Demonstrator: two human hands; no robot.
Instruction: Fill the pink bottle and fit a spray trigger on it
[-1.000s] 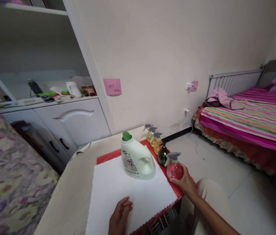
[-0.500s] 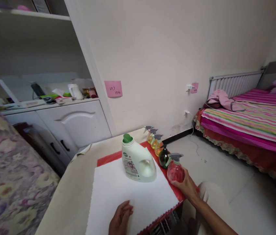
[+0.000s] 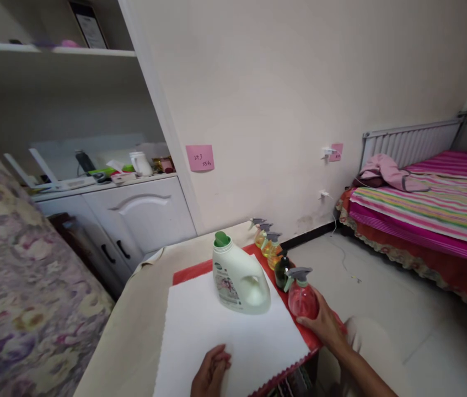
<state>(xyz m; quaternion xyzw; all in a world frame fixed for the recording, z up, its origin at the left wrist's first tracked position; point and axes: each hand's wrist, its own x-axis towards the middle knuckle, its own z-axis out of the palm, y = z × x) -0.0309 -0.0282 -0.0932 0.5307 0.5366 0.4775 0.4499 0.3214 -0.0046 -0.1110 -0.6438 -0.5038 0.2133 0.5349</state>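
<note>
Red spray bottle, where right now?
Head view, right of centre: the red spray bottle is in the right hand, beside the dark green bottle.

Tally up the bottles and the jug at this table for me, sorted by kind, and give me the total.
Grey-topped spray bottles: 4
Black-topped dark bottle: 1
Pale green jug: 1
Total: 6

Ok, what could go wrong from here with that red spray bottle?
The right-hand grip holds the red spray bottle close to the dark green bottle; a nudge could topple that one. Both are near the edge of the table, so either might end up on the floor. The pale green detergent jug looks uncapped, so a bump could spill any contents.
</note>
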